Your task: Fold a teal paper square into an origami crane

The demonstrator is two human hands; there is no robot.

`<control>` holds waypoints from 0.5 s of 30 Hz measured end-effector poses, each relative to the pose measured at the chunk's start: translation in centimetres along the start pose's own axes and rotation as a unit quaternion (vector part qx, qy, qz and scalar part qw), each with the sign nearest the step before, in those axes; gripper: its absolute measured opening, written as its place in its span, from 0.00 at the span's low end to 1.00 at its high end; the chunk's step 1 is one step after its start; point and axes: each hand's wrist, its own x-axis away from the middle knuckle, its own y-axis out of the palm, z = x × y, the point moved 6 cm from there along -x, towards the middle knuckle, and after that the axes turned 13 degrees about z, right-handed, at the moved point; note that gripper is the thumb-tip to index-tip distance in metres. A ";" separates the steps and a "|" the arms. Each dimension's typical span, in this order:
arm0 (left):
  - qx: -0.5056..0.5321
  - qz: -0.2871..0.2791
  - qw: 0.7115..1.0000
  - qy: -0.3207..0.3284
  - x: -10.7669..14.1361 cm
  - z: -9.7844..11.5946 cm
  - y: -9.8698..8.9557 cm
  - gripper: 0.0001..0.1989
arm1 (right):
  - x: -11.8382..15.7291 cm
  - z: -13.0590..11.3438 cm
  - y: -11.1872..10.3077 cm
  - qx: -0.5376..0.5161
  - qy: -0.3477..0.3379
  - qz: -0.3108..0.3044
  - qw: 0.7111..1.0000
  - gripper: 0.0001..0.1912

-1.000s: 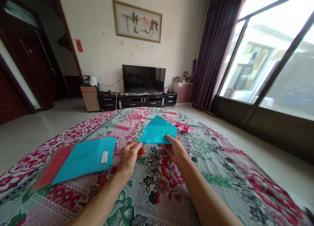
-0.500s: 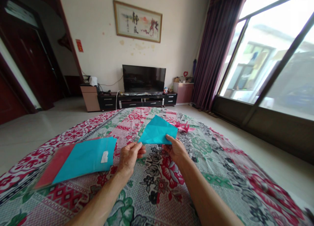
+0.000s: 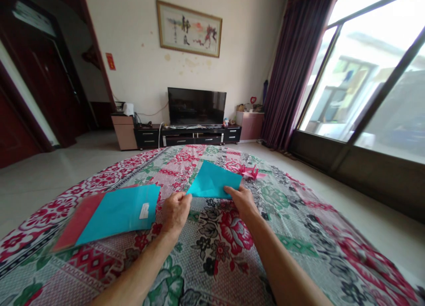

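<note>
The blue paper (image 3: 214,180), a sheet with straight edges and a corner pointing away from the person, is held in both hands over the far half of the bench (image 3: 285,253), about midway between its left and right edges. The left hand (image 3: 175,211) has its grip pinching the paper's near left corner between thumb and fingers. The right hand (image 3: 244,200) has its grip pinching the near right part, the thumb lying on top of the paper and the fingers mostly hidden beneath.

Just beyond the paper's right side, toward the far edge of the bench, sits a folded pink paper figure (image 3: 253,172) with pointed parts. To the left of the left hand, toward the bench's left edge, a clear packet (image 3: 121,213) lies flat and slanted, with blue and red sheets in it and a small white label (image 3: 144,211) near its right end. A flowered cloth (image 3: 215,253) in red, green, grey and black covers the bench. Past the far edge, a television (image 3: 197,107) stands on a low black cabinet (image 3: 192,136).
</note>
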 end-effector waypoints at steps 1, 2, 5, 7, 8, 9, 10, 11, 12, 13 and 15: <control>-0.020 0.002 1.000 0.002 0.0 0.1 -0.1 0.12 | 0.0 -0.3 -0.1 0.039 -0.030 0.007 0.999 0.14; -0.036 0.003 0.999 0.004 -0.1 0.1 -0.2 0.12 | 0.0 -0.6 -0.2 0.080 -0.059 0.014 0.995 0.14; -0.074 0.011 0.997 0.021 -0.2 -0.1 -0.1 0.13 | 0.4 -1.4 -0.3 0.208 -0.121 0.034 0.970 0.14; -0.096 0.017 0.994 0.051 -0.2 -0.2 0.2 0.13 | 0.9 -1.7 -0.2 0.277 -0.161 0.046 0.946 0.15; -0.108 0.017 0.992 0.067 -0.2 -0.3 0.3 0.13 | 1.1 -1.8 -0.1 0.299 -0.185 0.055 0.934 0.15; -0.118 0.017 0.990 0.081 -0.2 -0.3 0.4 0.13 | 1.4 -2.0 -0.1 0.314 -0.210 0.063 0.924 0.14; -0.126 0.016 0.987 0.096 -0.1 -0.4 0.6 0.13 | 1.7 -2.1 -0.1 0.324 -0.234 0.071 0.914 0.14; -0.133 0.015 0.985 0.109 -0.1 -0.4 0.8 0.13 | 1.9 -2.1 -0.1 0.331 -0.254 0.076 0.906 0.13; -0.138 0.017 0.983 0.123 0.0 -0.4 0.9 0.13 | 2.1 -2.1 0.0 0.339 -0.267 0.078 0.899 0.13; -0.142 0.021 0.980 0.137 0.0 -0.5 1.0 0.13 | 2.3 -2.0 0.0 0.348 -0.273 0.078 0.893 0.13; -0.145 0.034 0.975 0.163 0.0 -0.5 1.3 0.13 | 2.4 -1.7 0.0 0.370 -0.272 0.076 0.885 0.13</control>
